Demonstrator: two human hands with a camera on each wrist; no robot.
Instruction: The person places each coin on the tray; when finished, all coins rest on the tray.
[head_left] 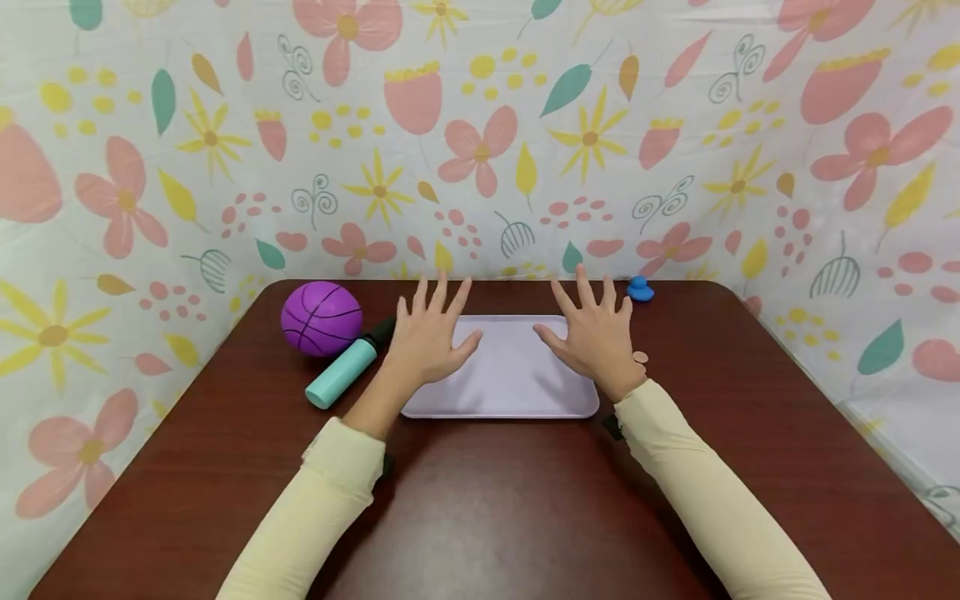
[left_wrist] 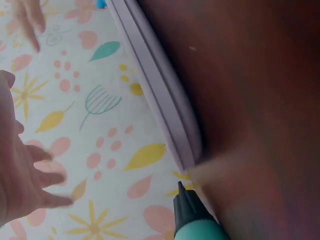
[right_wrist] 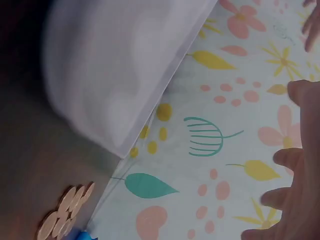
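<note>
My left hand is held over the left side of a pale lavender tray, fingers spread and holding nothing. Across from it, my right hand hovers at the tray's right side, also with fingers spread and nothing in it. A teal hand pump with a black end lies just left of my left hand; its black nozzle shows in the left wrist view. Near my right wrist are several round, light-brown discs, mostly hidden behind the hand in the head view.
A purple ball with black lines sits at the back left of the dark wooden table, behind the pump. At the back right edge stands a small blue toy duck. A floral curtain hangs behind the table.
</note>
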